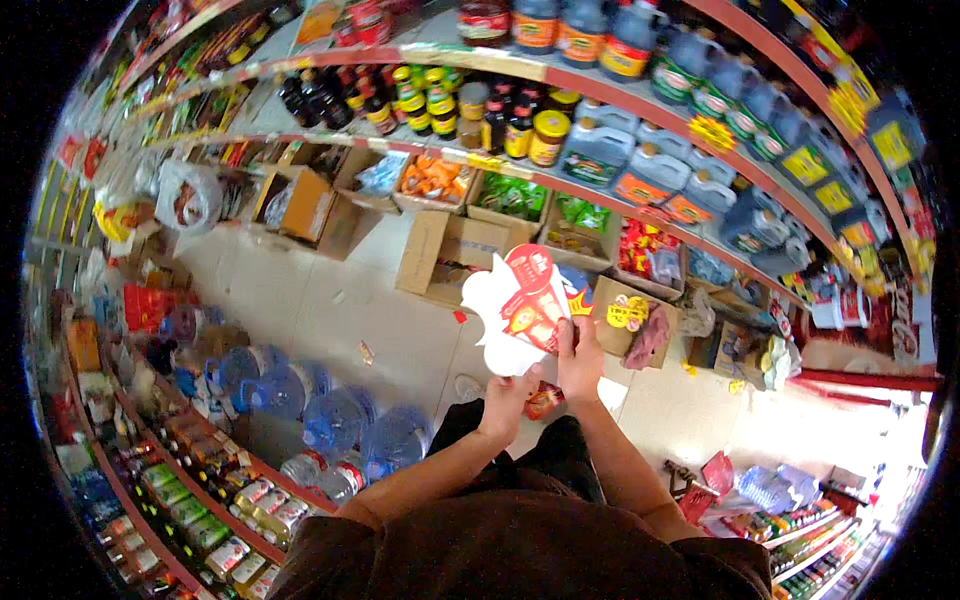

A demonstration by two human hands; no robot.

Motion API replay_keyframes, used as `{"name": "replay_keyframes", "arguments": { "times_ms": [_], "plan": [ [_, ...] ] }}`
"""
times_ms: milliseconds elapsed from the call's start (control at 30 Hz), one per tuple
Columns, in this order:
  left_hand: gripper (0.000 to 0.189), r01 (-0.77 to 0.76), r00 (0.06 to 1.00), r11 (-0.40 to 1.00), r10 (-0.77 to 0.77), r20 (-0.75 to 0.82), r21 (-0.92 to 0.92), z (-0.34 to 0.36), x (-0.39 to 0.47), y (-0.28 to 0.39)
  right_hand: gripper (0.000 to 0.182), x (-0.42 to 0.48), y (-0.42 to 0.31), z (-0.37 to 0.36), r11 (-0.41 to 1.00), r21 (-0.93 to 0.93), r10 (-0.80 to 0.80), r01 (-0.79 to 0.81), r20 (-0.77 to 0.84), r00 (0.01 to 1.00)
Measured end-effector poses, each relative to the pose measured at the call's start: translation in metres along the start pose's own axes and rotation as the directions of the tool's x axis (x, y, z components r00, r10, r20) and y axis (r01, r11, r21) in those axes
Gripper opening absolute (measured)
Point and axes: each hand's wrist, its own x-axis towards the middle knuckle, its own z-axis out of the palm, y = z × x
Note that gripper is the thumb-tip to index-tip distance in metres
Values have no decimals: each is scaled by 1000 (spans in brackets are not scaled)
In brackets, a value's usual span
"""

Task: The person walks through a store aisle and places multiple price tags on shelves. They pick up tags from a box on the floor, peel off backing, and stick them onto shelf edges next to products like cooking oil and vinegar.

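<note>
Before my body, both hands hold a loose stack of printed paper or card signs [532, 304], red, white and partly yellow, with curved cut-out edges and writing. My left hand [506, 405] grips the lower edge of the white pieces. My right hand [579, 360] pinches the right edge, its thumb on top of the red-printed piece. A red packet or printed piece [544, 401] shows just below, between my forearms; whether I touch it cannot be told. Beyond the signs stands an open cardboard box [424, 251] on the tiled floor.
Store shelves [555, 75] with sauce bottles, jars and jugs curve across the front. Boxes of packets [435, 180] line their foot. Large blue water jugs [337, 420] stand on the floor at left. A box with a yellow sign [627, 311] and a cloth is at right.
</note>
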Motion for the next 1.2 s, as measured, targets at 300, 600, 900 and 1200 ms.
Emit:
{"name": "replay_keyframes", "arguments": {
  "times_ms": [300,600,900,1200],
  "plan": [
    [25,180,956,982,-159,247,-65,153,-49,-63,5,-15,67,-232,248,880,393,-404,290,873],
    [26,269,860,962,-262,437,48,318,-113,-145,6,-37,141,-421,8,976,453,-216,189,871],
    [30,271,809,948,-320,494,170,392,-135,-189,11,-35,202,-476,721,692,385,43,-452,805],
    [27,218,791,952,-301,533,214,427,-126,-204,19,-16,210,-516,782,618,455,85,-658,600]
  ]
}}
